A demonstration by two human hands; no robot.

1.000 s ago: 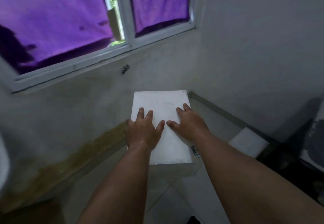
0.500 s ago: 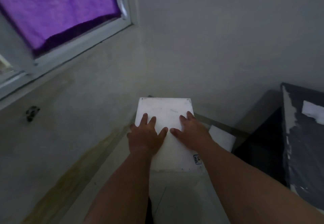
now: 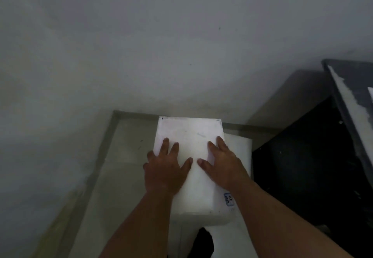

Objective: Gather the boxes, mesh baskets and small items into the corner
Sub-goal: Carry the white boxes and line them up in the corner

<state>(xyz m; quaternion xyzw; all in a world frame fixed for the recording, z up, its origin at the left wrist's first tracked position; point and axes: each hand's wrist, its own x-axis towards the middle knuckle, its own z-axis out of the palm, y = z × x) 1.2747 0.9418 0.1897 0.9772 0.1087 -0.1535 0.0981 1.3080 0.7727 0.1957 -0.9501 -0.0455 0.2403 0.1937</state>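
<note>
A tall white box stands on the pale floor close to the wall, a small blue-printed label on its near right edge. Both hands lie flat on its top with fingers spread: my left hand on the left half, my right hand on the right half. Neither hand curls around an edge. A lower white box sits right behind the tall one on its right side, touching or nearly touching it. No mesh baskets or small items show.
The room corner lies left of the box, with bare floor between them. Dark furniture with a grey, paint-chipped top blocks the right side. A dark shape lies on the floor under my arms.
The view has swung right, so the purple-curtained window has left the frame. The box now sits by the right-hand wall beside the lower white box. My hands stay flat on top.
</note>
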